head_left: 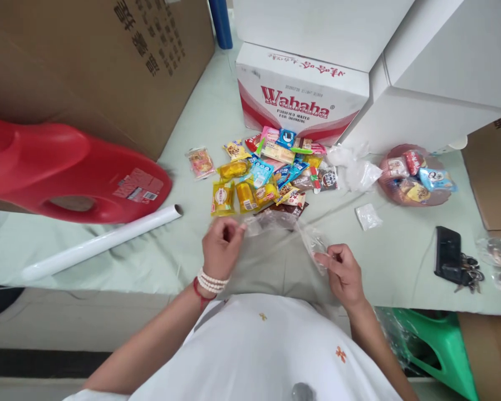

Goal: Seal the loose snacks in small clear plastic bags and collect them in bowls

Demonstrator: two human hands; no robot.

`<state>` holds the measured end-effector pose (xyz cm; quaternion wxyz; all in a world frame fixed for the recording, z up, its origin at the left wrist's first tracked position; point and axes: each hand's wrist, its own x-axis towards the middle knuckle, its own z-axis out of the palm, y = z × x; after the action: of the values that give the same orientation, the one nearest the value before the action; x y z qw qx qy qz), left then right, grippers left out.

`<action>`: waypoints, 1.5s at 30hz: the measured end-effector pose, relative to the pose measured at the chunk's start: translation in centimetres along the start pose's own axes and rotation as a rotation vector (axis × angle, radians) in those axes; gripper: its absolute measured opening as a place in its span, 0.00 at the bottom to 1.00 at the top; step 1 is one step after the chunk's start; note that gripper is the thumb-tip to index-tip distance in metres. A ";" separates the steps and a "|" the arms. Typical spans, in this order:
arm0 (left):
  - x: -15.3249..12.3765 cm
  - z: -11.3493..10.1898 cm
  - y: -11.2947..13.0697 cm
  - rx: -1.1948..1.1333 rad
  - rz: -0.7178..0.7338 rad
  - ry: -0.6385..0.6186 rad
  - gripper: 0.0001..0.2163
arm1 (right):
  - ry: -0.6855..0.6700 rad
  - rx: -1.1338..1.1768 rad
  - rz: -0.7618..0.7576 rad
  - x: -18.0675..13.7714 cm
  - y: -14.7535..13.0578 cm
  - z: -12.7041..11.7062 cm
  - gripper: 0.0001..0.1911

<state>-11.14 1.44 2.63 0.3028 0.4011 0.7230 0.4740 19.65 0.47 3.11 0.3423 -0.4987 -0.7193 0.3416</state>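
Note:
Between my two hands stretches a clear plastic bag (307, 233), thin and crumpled. My left hand (223, 245), with a beaded bracelet and a red cord at the wrist, pinches one end of it. The other end is pinched between the thumb and fingers of my right hand (342, 273). Just beyond the bag lies a pile of small wrapped snacks (271, 170) in many colours. Yellow-wrapped snacks (222, 199) sit closest to my left hand. A flat snack packet (200, 162) lies apart on the left.
A Wahaha water carton (300, 92) stands behind the pile. To the right are crumpled clear plastic (357, 167), a pink bowl (386, 189) of snacks, a small white packet (368, 217) and a black case with keys (448, 253). A white tube (104, 243) and red jug (96, 167) lie left.

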 end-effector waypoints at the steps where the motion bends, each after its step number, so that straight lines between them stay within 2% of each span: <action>1: -0.9 0.4 0.7 -0.030 -0.020 -0.146 0.12 | -0.006 -0.062 -0.005 -0.2 -0.2 0.6 0.16; 3: -2.4 2.0 1.9 -0.146 -0.120 -0.499 0.17 | -0.035 -0.170 -0.010 -0.7 -0.3 1.6 0.17; 4: -2.9 3.0 2.3 -0.203 -0.177 -0.630 0.19 | -0.053 -0.215 -0.014 -1.0 -0.3 2.1 0.17; 6: -3.2 5.3 2.5 -0.292 -0.269 -0.746 0.20 | -0.074 -0.272 -0.029 -1.6 -0.3 2.6 0.18; 10: -2.8 8.5 1.6 -0.394 -0.383 -0.696 0.19 | -0.139 -0.220 -0.020 -3.2 -0.4 1.9 0.21; 13: -3.0 8.9 1.0 -0.377 -0.333 -0.708 0.17 | -0.272 -0.029 0.054 -4.0 -0.4 -0.4 0.20; 15: -3.5 8.7 0.9 -0.335 -0.244 -0.757 0.17 | -0.175 0.030 0.118 -3.8 -0.3 -2.1 0.18; 17: -4.1 8.5 1.1 -0.277 -0.151 -0.784 0.17 | 0.022 -0.039 0.186 -2.8 0.0 -3.0 0.17; 18: -4.3 8.5 1.3 -0.247 -0.105 -0.787 0.17 | 0.077 -0.080 0.213 -2.1 0.2 -2.9 0.19; 20: -4.6 8.4 1.5 -0.201 -0.016 -0.805 0.17 | 0.046 -0.073 0.263 -0.5 0.7 -2.0 0.26; 22: -4.6 8.3 1.5 -0.183 0.020 -0.827 0.18 | -0.057 0.068 0.340 0.9 1.2 -0.1 0.22; 24: -4.3 7.9 1.1 -0.164 -0.014 -0.807 0.20 | -0.081 0.225 0.449 1.6 1.5 1.8 0.19; 25: -4.2 7.6 0.6 -0.141 -0.039 -0.767 0.20 | -0.054 0.284 0.501 1.8 1.5 2.6 0.20; 27: -3.9 7.0 -0.3 -0.047 -0.033 -0.599 0.15 | 0.007 0.353 0.567 1.8 1.5 3.7 0.21; 29: -3.8 6.2 -0.9 0.079 0.085 -0.387 0.10 | 0.028 0.368 0.588 1.7 1.2 4.1 0.21; 31: -3.9 5.7 -0.9 0.163 0.267 -0.294 0.12 | 0.030 0.353 0.579 1.6 0.9 4.2 0.20; 33: -4.0 5.5 -0.3 0.187 0.418 -0.369 0.12 | 0.037 0.342 0.563 1.6 0.5 4.2 0.19; 35: -4.0 6.0 0.6 0.216 0.477 -0.480 0.13 | 0.047 0.346 0.551 1.8 0.0 4.3 0.19; 39: -3.5 8.0 1.1 0.231 0.407 -0.610 0.15 | 0.047 0.357 0.524 1.8 -0.9 4.3 0.18; 42: -2.6 9.2 0.1 0.027 0.234 -0.665 0.09 | 0.068 0.366 0.537 1.4 -0.9 3.8 0.18; 45: -1.9 9.1 -1.0 -0.186 0.051 -0.642 0.09 | 0.137 0.389 0.594 0.8 -0.5 2.9 0.18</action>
<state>-3.05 3.55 -1.52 0.5384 0.5186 0.5339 0.3951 16.76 0.69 2.13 0.3639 -0.6332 -0.4398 0.5227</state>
